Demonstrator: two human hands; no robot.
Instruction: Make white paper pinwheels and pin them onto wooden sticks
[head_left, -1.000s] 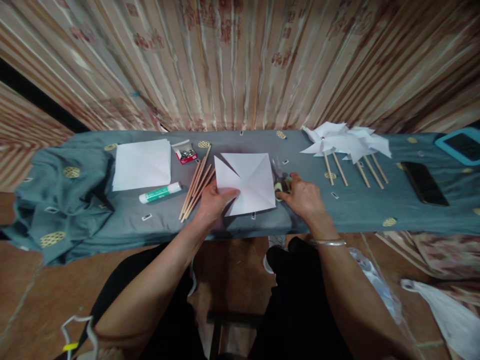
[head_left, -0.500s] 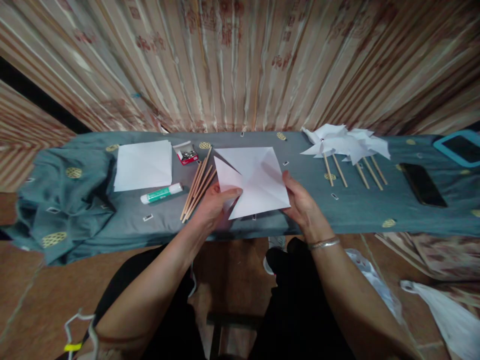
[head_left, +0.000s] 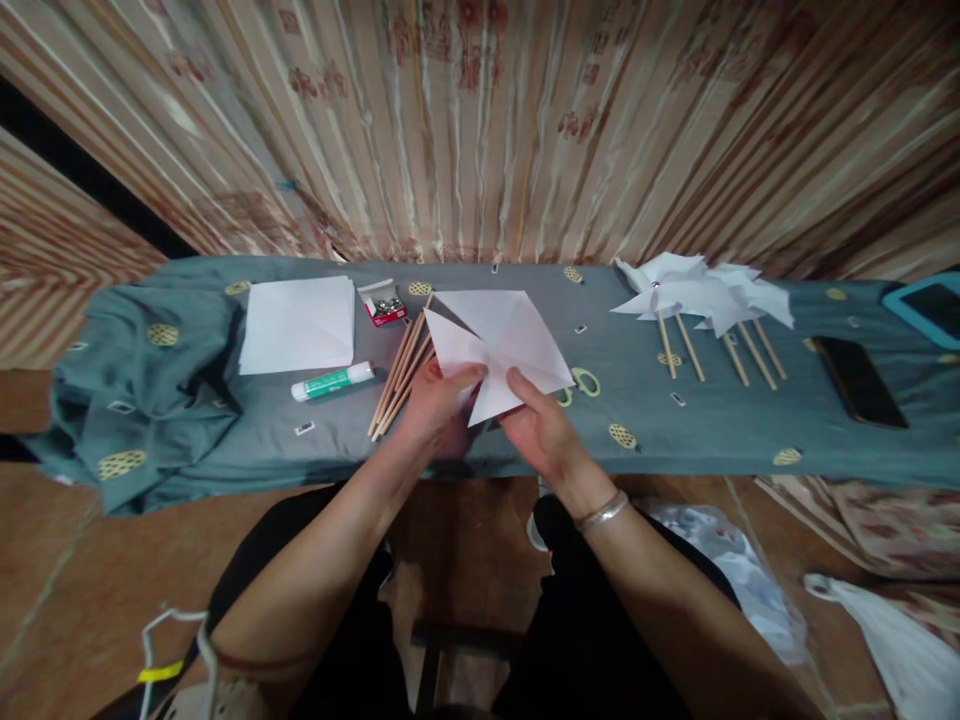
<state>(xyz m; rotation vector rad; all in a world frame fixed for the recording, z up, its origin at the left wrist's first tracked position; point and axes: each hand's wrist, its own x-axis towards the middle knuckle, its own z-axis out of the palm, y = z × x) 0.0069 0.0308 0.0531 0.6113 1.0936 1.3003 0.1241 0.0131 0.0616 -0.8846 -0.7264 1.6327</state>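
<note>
A white paper square (head_left: 517,330) with slits cut in from its corners is held above the cloth-covered table. My left hand (head_left: 435,402) pinches its left side, thumb on top near the centre. From below right, my right hand (head_left: 541,425) grips the lower edge, thumb on the upper face and fingers underneath. Green-handled scissors (head_left: 586,382) lie partly hidden under the paper's right corner. Close to my left hand is a bundle of wooden sticks (head_left: 399,375).
Left of the sticks lie a glue stick (head_left: 332,382), a paper stack (head_left: 300,325) and an opened small box of metal pins (head_left: 384,305). Paper pinwheels (head_left: 675,285) on sticks rest at right, beside a black phone (head_left: 859,380) and a blue-framed device (head_left: 930,305). Bunched cloth (head_left: 150,370) covers the left end.
My right hand has moved from the paper's right edge to its lower edge, nearer my left hand. The paper has turned slightly, and the scissors have come into sight.
</note>
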